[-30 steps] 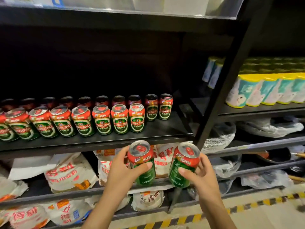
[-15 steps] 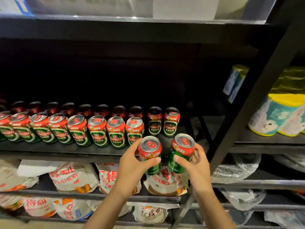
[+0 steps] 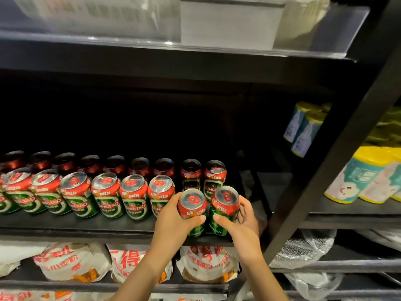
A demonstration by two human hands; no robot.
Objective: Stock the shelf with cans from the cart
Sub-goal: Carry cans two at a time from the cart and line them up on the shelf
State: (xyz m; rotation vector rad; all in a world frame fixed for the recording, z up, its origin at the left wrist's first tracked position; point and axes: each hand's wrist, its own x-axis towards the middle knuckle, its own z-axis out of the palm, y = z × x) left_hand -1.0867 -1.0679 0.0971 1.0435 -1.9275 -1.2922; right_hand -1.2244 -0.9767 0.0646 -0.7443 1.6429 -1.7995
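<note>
My left hand (image 3: 173,222) grips a red and green beer can (image 3: 192,208) around its body. My right hand (image 3: 243,222) grips a second such can (image 3: 224,206) just to its right. Both cans stand upright, side by side, at the front right part of the black shelf (image 3: 86,227). They sit at the right end of the front row of cans (image 3: 108,195). A back row of cans (image 3: 191,174) stands behind, mostly in shadow. Whether the held cans rest on the shelf board I cannot tell. The cart is out of view.
A slanted black upright post (image 3: 325,181) stands right of my right hand. Pastel tubs with yellow lids (image 3: 364,177) fill the neighbouring shelf. White and red bags (image 3: 73,261) lie on the shelf below. Boxes sit on the shelf above (image 3: 227,20).
Both hands have risen with their cans from below the shelf edge to the shelf's front right part, beside the front row. The camera has moved closer.
</note>
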